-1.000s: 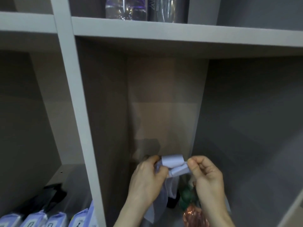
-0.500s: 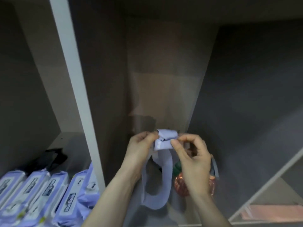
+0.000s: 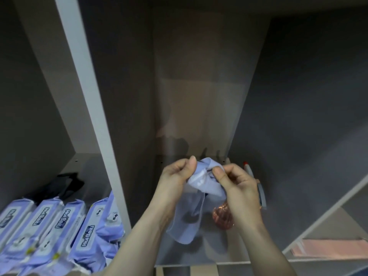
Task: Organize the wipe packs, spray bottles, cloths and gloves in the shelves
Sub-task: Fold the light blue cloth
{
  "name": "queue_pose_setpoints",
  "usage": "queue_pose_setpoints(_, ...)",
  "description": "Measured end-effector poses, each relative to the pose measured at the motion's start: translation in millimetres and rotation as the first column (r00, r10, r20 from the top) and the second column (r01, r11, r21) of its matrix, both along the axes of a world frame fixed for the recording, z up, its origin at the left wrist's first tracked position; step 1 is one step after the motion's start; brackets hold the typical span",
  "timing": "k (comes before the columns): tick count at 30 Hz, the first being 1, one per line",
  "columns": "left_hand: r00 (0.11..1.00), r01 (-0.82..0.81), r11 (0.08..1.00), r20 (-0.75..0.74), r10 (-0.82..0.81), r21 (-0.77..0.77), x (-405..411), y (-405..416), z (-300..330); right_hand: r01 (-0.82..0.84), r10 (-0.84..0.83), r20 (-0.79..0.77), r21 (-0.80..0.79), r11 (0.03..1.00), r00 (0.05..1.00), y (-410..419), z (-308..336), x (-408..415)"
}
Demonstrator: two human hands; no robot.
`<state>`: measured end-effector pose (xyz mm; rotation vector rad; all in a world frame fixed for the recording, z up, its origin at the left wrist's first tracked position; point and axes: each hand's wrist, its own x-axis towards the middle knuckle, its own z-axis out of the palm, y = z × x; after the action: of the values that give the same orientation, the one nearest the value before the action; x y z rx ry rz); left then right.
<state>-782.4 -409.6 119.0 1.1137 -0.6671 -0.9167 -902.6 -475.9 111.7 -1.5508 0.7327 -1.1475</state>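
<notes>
Folding goes best slowly: left hand [image 3: 175,176] and right hand [image 3: 237,184] each pinch the blue glove [image 3: 201,182] above the middle shelf [image 3: 199,257], near the spray bottle [image 3: 223,216]; align edges, then set it down flat.

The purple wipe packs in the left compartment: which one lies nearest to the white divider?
The tilted purple wipe pack at the right end of the row. It leans against the white divider; the other purple wipe packs stand farther left.
</notes>
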Motion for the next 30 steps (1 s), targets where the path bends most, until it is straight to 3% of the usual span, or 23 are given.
queue_pose_setpoints(5, 0.995, 0.081, 0.996, -0.066, -0.078, 0.047, 0, 0, -5, -0.048, 0.024, 0.098, 0.248, 0.968, 0.995, 1, -2, 4)
queue_pose_setpoints(7, 0.99, 0.011, 0.992, 0.141, -0.029, 0.127, 2, 0, -5, -0.039, 0.021, 0.079, 0.237, 0.971, 0.997, 2, -2, 3)
queue_pose_setpoints(8, 0.95, -0.058, 0.986, 0.313, 0.005, 0.159, 1, 1, -6, -0.017, 0.005, 0.06, 0.198, 0.98, 0.998, 2, -2, 2)
queue_pose_setpoints(10, 0.788, -0.24, 0.951, 0.611, 0.073, 0.195, -5, 7, -3, 0.044, -0.047, 0.025, 0.116, 0.992, 0.999, 2, -2, 0)
queue_pose_setpoints(12, 0.6, -0.402, 0.895, 0.793, 0.101, 0.191, -14, 14, 2, 0.074, -0.076, 0.015, 0.08, 0.994, 0.997, 2, -2, -1)
queue_pose_setpoints(14, 0.475, -0.479, 0.863, 0.874, 0.102, 0.16, -19, 15, 2, 0.065, -0.066, 0.015, 0.064, 0.996, 0.998, 4, -3, -1)
queue_pose_setpoints(15, 0.469, -0.481, 0.864, 0.877, 0.106, 0.152, -18, 15, -1, 0.049, -0.051, 0.024, 0.071, 0.996, 0.998, 4, -4, -2)
queue_pose_setpoints(18, 0.678, -0.375, 0.91, 0.722, 0.138, 0.179, -5, 12, -11, -0.005, -0.01, 0.088, 0.168, 0.986, 0.996, 2, -9, -5)
queue_pose_setpoints(19, 0.709, -0.356, 0.914, 0.693, 0.13, 0.194, -2, 11, -14, -0.022, 0.001, 0.101, 0.206, 0.978, 0.995, 1, -11, -7)
queue_pose_setpoints(23, 0.635, -0.406, 0.868, 0.771, 0.042, 0.287, -2, 11, -18, -0.082, 0.044, 0.118, 0.341, 0.936, 0.992, -3, -18, -13)
queue_pose_setpoints(27, 0.467, -0.48, 0.872, 0.87, 0.159, 0.098, -2, 9, -25, -0.107, 0.04, 0.153, 0.459, 0.882, 0.987, -5, -24, -12)
queue_pose_setpoints(28, 0.533, -0.443, 0.888, 0.833, 0.146, 0.127, -2, 8, -25, -0.112, 0.032, 0.182, 0.453, 0.884, 0.983, -4, -25, -11)
queue_pose_setpoints(30, 0.778, -0.292, 0.933, 0.619, 0.104, 0.21, -8, 7, -17, -0.089, 0.015, 0.198, 0.374, 0.923, 0.98, -3, -24, -11)
